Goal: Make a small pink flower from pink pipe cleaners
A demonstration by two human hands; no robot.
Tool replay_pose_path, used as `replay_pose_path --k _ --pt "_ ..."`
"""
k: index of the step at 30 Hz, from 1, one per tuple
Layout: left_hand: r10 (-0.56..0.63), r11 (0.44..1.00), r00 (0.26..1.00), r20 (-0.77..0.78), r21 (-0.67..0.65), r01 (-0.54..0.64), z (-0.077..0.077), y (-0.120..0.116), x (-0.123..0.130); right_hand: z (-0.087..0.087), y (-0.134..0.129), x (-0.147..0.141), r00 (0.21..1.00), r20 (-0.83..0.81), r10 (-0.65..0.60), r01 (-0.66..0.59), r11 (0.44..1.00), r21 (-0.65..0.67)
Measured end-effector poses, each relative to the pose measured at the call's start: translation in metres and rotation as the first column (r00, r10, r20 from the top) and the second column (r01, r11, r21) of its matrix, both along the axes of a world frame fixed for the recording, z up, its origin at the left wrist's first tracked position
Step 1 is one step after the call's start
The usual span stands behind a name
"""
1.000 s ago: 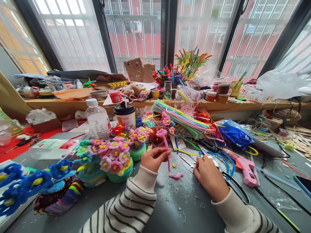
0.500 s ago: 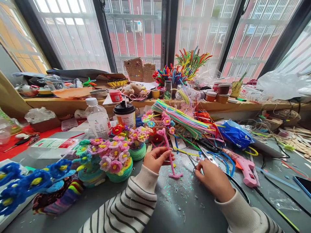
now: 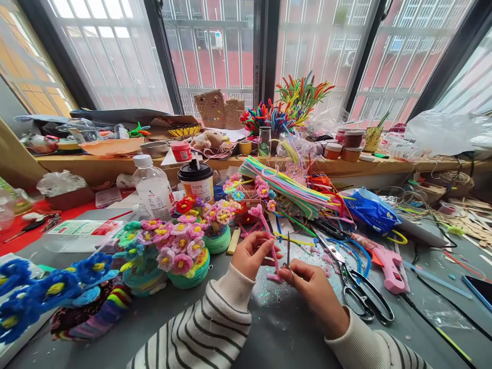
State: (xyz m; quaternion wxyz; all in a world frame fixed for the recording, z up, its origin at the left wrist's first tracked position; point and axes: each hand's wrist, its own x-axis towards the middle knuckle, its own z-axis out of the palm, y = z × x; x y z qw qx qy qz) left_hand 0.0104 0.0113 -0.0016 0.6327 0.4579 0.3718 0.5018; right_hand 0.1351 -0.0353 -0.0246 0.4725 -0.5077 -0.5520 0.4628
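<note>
My left hand (image 3: 251, 253) pinches a pink pipe cleaner (image 3: 266, 223) upright, its fuzzy stem running down past the fingers to a bent pink end near the tabletop. Beside it, my right hand (image 3: 311, 284) is closed on small scissors (image 3: 288, 248), whose narrow blades point up next to the pink stem. The fingers partly hide the scissor handles. Several pink pipe-cleaner flowers (image 3: 180, 241) in a round green-and-yellow pot stand left of my left hand. Large black-handled scissors (image 3: 351, 282) lie to the right of my right hand.
A pink glue gun (image 3: 390, 269) with its cord lies at right. A bundle of pastel pipe cleaners (image 3: 284, 184) rests behind my hands. A lidded cup (image 3: 197, 182), a plastic bottle (image 3: 152, 189) and blue flowers (image 3: 54, 289) stand at left. Glitter and scraps dot the grey tabletop.
My right hand has moved left with the small scissors, bringing them up beside the pink pipe cleaner. The large scissors' handles are now uncovered. My left hand has barely moved.
</note>
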Motion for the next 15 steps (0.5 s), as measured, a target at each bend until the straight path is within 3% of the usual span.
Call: replay_pose_path --k 5,11,15 --pt "0.012 1.000 1.000 0.001 0.004 -0.012 -0.002 0.001 0.000 0.001 -0.001 -0.002 0.996 -0.062 0.059 -0.064 0.994 -0.087" --pt "-0.077 0.995 0.989 -0.123 0.049 0.084 -0.013 -0.001 0.006 -0.002 -0.001 0.001 0.996 -0.094 0.003 -0.005 1.000 -0.026" --pt "-0.017 0.999 0.993 -0.113 0.029 0.020 -0.013 -0.004 0.007 -0.003 -0.001 0.001 0.993 -0.115 0.003 -0.009 0.999 -0.053"
